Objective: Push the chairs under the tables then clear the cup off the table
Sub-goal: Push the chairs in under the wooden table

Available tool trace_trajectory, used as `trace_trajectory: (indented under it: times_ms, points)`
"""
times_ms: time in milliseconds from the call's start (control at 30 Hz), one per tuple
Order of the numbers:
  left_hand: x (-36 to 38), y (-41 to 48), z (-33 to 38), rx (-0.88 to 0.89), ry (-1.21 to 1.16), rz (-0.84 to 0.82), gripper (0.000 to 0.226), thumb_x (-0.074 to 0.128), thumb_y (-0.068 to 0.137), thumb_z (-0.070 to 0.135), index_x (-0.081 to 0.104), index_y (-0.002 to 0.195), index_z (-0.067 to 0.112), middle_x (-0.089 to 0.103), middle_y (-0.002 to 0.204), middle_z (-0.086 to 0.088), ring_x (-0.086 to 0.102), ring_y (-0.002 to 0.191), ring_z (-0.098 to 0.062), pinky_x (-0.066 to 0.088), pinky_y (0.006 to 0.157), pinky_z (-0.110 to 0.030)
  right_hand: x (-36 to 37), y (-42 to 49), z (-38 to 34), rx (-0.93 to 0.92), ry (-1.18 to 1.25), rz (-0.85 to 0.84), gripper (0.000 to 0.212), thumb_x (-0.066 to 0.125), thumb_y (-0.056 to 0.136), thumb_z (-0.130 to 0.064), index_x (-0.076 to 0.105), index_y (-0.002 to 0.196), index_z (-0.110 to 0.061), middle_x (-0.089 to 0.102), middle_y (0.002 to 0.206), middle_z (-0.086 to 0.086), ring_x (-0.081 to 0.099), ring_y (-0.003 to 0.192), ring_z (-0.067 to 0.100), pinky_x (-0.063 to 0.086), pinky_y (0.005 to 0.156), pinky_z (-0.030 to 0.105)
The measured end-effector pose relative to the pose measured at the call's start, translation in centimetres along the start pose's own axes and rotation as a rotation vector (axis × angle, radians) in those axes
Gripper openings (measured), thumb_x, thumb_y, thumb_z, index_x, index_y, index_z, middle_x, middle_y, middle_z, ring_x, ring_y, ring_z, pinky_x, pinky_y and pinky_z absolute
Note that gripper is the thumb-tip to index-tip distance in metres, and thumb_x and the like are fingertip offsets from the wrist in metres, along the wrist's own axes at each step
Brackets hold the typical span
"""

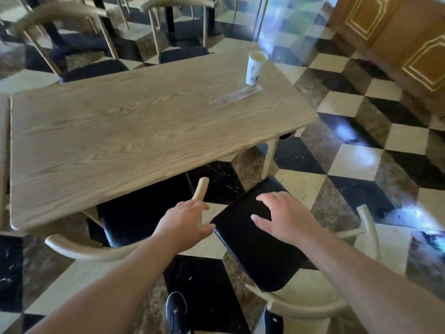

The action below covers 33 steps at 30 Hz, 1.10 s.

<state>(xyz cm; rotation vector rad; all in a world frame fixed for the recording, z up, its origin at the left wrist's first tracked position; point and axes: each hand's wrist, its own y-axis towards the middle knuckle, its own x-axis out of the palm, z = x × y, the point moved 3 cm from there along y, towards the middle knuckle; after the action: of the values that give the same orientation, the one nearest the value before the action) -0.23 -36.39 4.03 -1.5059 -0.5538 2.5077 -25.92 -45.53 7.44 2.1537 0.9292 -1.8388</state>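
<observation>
A light wooden table (134, 131) fills the middle of the view. A white paper cup (254, 68) stands upright near its far right corner, beside a clear flat strip (234, 97). Two chairs with black seats and pale curved backrests are on my side. The left chair (130, 213) sits partly under the table. The right chair (260, 239) stands out from the table, angled. My left hand (186, 224) hovers at the tip of the left chair's armrest, fingers apart. My right hand (286, 219) is spread above the right chair's seat, holding nothing.
Two more chairs (91, 68) stand at the table's far side, with other chairs and dark table legs behind. The floor is black, white and brown checkered tile (356, 165). An ochre panelled wall (409, 44) runs along the right. My dark shoes (177, 312) show at the bottom.
</observation>
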Motion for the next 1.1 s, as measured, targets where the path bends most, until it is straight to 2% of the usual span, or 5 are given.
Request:
trace_trajectory:
  times_ms: [400,533,733,900,1100]
  points:
    - [8.3,1.6,22.1,-0.037,0.017,0.014,0.062,0.059,0.092,0.068,0.044,0.146,0.041,0.049,0.150,0.014,0.057,0.124,-0.012,0.054,0.093,-0.035,-4.2,-10.0,21.4,0.006,0.054,-0.058,0.085,0.049,0.099,-0.071,0.016,0.166,-0.030,0.045,0.159,-0.004,0.047,0.142,0.021,0.043,0.109,0.042]
    - [9.8,1.9,26.5,-0.030,-0.012,0.001,0.061,0.059,0.094,0.066,0.042,0.147,0.042,0.047,0.150,0.015,0.059,0.118,-0.010,0.053,0.088,-0.031,-5.0,-10.6,25.6,0.008,-0.033,-0.079,0.076,0.045,0.099,-0.073,0.033,0.160,-0.029,0.053,0.153,-0.003,0.049,0.139,0.019,0.045,0.110,0.038]
    - [10.5,4.0,26.0,-0.057,-0.042,-0.031,0.062,0.061,0.095,0.063,0.040,0.149,0.041,0.044,0.153,0.015,0.059,0.115,-0.006,0.051,0.084,-0.026,-2.6,-9.5,26.8,0.025,-0.001,-0.157,0.073,0.052,0.102,-0.061,0.026,0.162,-0.028,0.054,0.150,-0.004,0.054,0.133,0.018,0.046,0.103,0.036]
    - [11.5,6.7,23.2,-0.073,-0.062,-0.058,0.060,0.061,0.095,0.062,0.043,0.148,0.040,0.049,0.149,0.013,0.061,0.110,-0.008,0.055,0.087,-0.031,-0.3,-8.4,26.8,0.049,-0.035,-0.216,0.059,0.051,0.102,-0.059,0.045,0.152,-0.028,0.059,0.144,-0.007,0.050,0.135,0.017,0.040,0.109,0.038]
    - [16.6,5.5,22.1,-0.229,-0.122,-0.106,0.060,0.061,0.095,0.061,0.042,0.147,0.040,0.048,0.145,0.016,0.062,0.093,-0.005,0.055,0.075,-0.028,2.5,-6.4,27.5,-0.070,-0.019,-0.371,0.066,0.054,0.103,-0.053,0.032,0.159,-0.028,0.059,0.145,-0.004,0.055,0.132,0.019,0.051,0.103,0.041]
